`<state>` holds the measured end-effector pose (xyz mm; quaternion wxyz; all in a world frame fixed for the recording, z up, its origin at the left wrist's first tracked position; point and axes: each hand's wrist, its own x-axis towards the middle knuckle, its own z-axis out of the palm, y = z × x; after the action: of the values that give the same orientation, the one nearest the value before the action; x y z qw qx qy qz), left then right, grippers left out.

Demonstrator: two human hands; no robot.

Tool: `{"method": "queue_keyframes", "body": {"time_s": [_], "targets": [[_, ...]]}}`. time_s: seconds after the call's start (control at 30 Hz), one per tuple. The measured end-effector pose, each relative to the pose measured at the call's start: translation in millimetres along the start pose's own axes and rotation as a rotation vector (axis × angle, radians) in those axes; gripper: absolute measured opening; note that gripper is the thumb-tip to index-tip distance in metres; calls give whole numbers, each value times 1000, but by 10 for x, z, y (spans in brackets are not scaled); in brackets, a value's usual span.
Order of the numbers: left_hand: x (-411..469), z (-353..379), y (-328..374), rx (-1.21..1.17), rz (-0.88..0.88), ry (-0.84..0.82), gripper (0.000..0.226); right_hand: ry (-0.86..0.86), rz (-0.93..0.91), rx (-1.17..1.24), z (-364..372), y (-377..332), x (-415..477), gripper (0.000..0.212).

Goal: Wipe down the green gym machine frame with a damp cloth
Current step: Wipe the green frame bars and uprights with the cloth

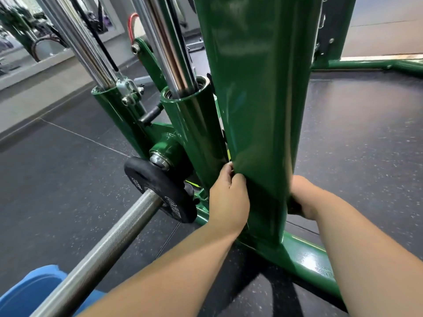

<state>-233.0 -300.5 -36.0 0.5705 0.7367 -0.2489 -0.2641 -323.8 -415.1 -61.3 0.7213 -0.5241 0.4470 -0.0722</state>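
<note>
The green machine frame's wide upright post (258, 110) rises from a green base bar (306, 264) on the floor. My left hand (226, 202) is at the post's left edge low down, fingers curled in as if pinching something there. At the right edge, at about the same height, my right hand (304, 197) grips a dark bit of cloth (294, 208). The rest of the cloth is hidden behind the post. The glossy front of the post shows between my hands.
Left of the post stand two green sleeves (192, 133) holding chrome guide rods (169, 42). A knurled steel bar (109, 243) with a black weight plate (160, 186) crosses the lower left. A blue bucket (29, 291) sits at the bottom left. Dark rubber flooring (366, 145) lies all around.
</note>
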Motion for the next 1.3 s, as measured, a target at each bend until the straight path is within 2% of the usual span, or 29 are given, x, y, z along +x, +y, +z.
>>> {"method": "queue_keyframes", "body": {"time_s": [0.1, 0.17, 0.23, 0.3, 0.43, 0.5, 0.57, 0.63, 0.7, 0.77, 0.8, 0.87, 0.93, 1.0, 1.03, 1.1, 1.2, 1.3], "targets": [[53, -43, -11, -8, -22, -62, 38, -98, -99, 8, -109, -292, -43, 14], [73, -57, -30, -33, -43, -104, 41, -135, -210, 160, -164, -437, -78, 32], [57, -33, -54, -8, -53, -97, 35, -169, -279, 233, -128, -435, -57, 34], [13, 22, -98, 45, -61, -30, 30, -118, -238, 218, -21, -278, -3, 22], [-39, 137, -209, 55, -54, 43, 32, 86, -28, 150, 18, 265, 188, 7], [-36, 168, -270, 70, -28, 53, 35, 164, 15, 177, 36, 405, 216, 8], [-32, 173, -319, 105, 18, 44, 38, 213, -96, 178, 32, 322, 207, 12], [-20, 168, -328, 130, 38, 27, 41, 138, -297, 320, -20, 76, 206, 19], [9, 149, -335, 138, 33, 27, 45, 49, -412, 444, -64, -96, 191, 26], [26, 132, -356, 124, 17, 29, 49, 5, -374, 474, -59, 93, 274, 13], [25, 133, -368, 107, 15, 31, 48, 41, -295, 481, -65, 318, 332, 17], [33, 122, -390, 77, 16, 41, 47, 99, -121, 470, -50, 733, 364, 10], [43, 117, -427, 56, 22, 51, 48, 187, -16, 318, -112, 1101, 406, 33], [30, 152, -481, 20, 27, 41, 46, 178, 63, 207, -141, 1292, 357, 33], [22, 166, -515, -22, 26, 30, 45, 110, 100, 264, -125, 1305, 312, 30], [14, 204, -590, -164, 7, -12, 51, 61, 67, 477, -131, 1252, 306, 23], [47, 244, -736, -207, -23, -16, 62, -49, -187, 712, -167, 863, 314, 31], [52, 327, -861, -149, -48, 28, 67, -11, -218, 634, -124, 622, 334, 25]]}}
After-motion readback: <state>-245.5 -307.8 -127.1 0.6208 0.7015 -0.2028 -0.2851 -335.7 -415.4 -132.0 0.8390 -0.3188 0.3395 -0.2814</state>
